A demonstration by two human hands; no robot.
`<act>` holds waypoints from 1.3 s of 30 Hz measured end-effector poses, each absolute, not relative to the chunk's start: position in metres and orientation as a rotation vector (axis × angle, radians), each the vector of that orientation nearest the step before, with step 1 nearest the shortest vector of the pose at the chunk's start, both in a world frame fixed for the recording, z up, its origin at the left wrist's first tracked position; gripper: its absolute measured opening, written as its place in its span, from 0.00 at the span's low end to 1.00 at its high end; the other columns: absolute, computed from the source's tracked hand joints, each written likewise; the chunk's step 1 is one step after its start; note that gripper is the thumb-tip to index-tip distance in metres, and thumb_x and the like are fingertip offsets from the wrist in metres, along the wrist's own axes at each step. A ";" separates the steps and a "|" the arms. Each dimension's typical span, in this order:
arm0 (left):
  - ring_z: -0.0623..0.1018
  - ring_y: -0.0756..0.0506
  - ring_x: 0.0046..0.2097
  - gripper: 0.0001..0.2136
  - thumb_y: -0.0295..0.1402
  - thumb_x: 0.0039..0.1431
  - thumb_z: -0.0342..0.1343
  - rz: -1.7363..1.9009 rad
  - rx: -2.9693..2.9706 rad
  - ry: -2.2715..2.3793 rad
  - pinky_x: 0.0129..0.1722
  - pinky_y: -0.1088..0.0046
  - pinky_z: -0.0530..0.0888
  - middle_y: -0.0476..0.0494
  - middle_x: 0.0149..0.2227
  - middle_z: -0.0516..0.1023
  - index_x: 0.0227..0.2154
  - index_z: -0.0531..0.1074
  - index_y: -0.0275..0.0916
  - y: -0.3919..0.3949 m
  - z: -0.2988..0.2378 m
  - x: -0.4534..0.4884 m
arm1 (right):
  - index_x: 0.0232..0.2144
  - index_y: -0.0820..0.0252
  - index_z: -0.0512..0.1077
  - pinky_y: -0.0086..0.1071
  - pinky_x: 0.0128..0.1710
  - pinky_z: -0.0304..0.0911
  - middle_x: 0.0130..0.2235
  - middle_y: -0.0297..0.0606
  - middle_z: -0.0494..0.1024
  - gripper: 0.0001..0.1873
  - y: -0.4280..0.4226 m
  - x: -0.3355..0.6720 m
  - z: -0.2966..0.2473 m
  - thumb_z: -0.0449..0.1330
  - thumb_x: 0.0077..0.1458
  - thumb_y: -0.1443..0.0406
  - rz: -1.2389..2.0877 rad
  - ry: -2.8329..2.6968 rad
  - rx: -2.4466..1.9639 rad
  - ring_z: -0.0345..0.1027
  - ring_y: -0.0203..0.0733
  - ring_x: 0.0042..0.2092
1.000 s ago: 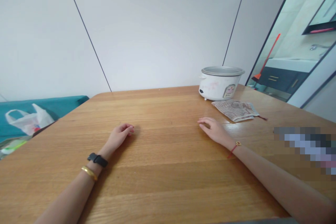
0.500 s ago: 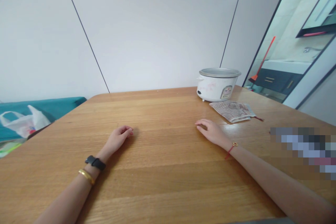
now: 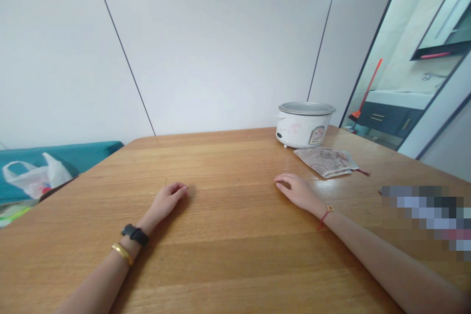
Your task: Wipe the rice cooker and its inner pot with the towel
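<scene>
My left hand [image 3: 170, 197] rests on its side on the wooden table [image 3: 228, 255], left of the middle. Its fingers are loosely curled in toward the thumb, and nothing shows in them. Across the table, my right hand [image 3: 295, 190] lies with fingers stretched out and the thumb apart, holding nothing. Nearest to it is a folded checked cloth [image 3: 326, 161] with a dark red cord at its corner. Just behind the cloth stands a white rice cooker [image 3: 303, 127] without a lid; the inside of its pot is mostly hidden.
A blurred-out patch [image 3: 427, 216] covers something at the table's right side. A white plastic bag [image 3: 39, 179] sits on a teal seat [image 3: 95, 154] at the left. Behind the table is a pale panelled wall [image 3: 221, 49]. An orange broom [image 3: 368, 91] stands in the doorway, right.
The whole view has shifted slightly, so the table and cooker appear a little lower. Both hands stay in nearly the same place on the table.
</scene>
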State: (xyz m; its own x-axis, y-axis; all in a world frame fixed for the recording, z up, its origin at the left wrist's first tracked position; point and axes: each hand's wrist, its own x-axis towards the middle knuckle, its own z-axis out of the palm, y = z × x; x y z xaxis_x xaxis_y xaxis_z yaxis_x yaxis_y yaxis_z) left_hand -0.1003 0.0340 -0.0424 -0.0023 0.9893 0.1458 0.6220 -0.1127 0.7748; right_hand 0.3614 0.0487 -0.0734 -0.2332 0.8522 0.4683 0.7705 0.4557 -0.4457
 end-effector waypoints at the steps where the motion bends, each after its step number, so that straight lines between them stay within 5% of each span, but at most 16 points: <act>1: 0.77 0.41 0.35 0.21 0.53 0.54 0.55 0.961 1.782 1.654 0.39 0.66 0.69 0.43 0.30 0.80 0.31 0.76 0.38 0.034 -0.043 -0.101 | 0.40 0.55 0.79 0.50 0.57 0.67 0.47 0.43 0.82 0.12 0.049 0.361 -0.073 0.56 0.61 0.62 0.157 -2.039 -1.353 0.75 0.51 0.51; 39: 0.77 0.40 0.37 0.22 0.54 0.54 0.52 0.808 1.862 1.739 0.40 0.65 0.68 0.43 0.33 0.81 0.31 0.76 0.39 0.027 -0.031 -0.092 | 0.42 0.57 0.79 0.50 0.58 0.65 0.50 0.43 0.81 0.13 0.050 0.367 -0.074 0.55 0.63 0.63 0.125 -2.129 -1.370 0.74 0.50 0.52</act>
State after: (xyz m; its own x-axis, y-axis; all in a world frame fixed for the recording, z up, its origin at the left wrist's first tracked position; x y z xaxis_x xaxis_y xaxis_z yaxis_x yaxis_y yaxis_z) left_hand -0.0919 0.0274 -0.0313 0.0259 0.9942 0.1045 0.7213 -0.0909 0.6866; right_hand 0.3666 0.0502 -0.0743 -0.2891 0.8551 0.4305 0.7989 0.4632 -0.3837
